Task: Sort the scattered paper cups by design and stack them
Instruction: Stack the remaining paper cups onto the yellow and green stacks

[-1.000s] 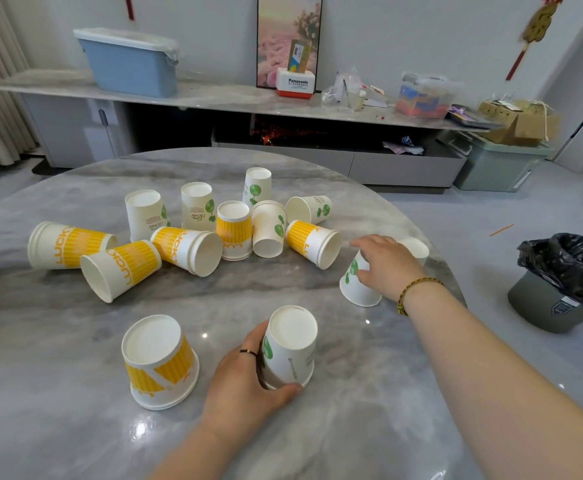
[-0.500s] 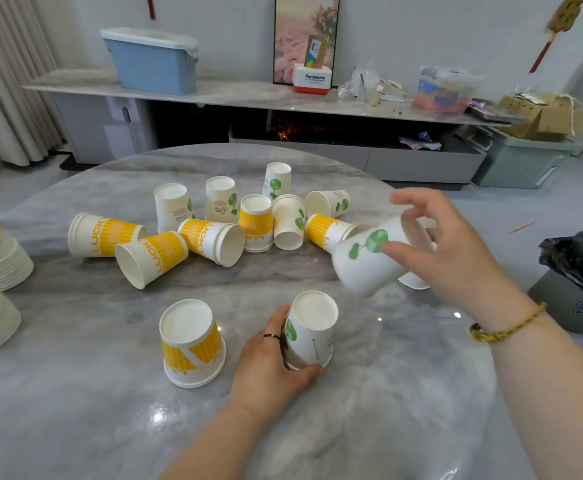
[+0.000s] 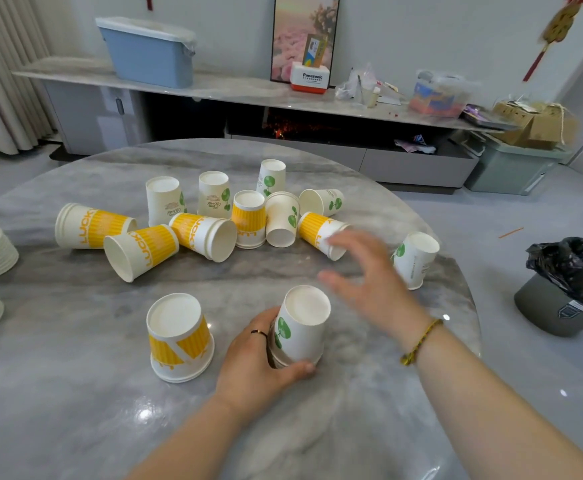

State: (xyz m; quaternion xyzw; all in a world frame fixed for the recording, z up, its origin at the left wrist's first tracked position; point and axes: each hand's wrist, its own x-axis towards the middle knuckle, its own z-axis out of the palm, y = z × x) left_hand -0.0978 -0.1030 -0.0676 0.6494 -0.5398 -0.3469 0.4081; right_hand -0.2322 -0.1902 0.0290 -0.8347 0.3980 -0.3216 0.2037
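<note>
Paper, light, crushable: my left hand [image 3: 252,364] wraps the green-leaf stack [image 3: 300,325] low. My right hand [image 3: 376,289] hovers spread, empty; lone cup [image 3: 416,261] at two o'clock wants gentle mid-wall hold.

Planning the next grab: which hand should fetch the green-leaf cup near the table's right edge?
Probably right. The right hand is open, empty and close to the green-leaf cup; the left hand grips the green-leaf stack.
</note>
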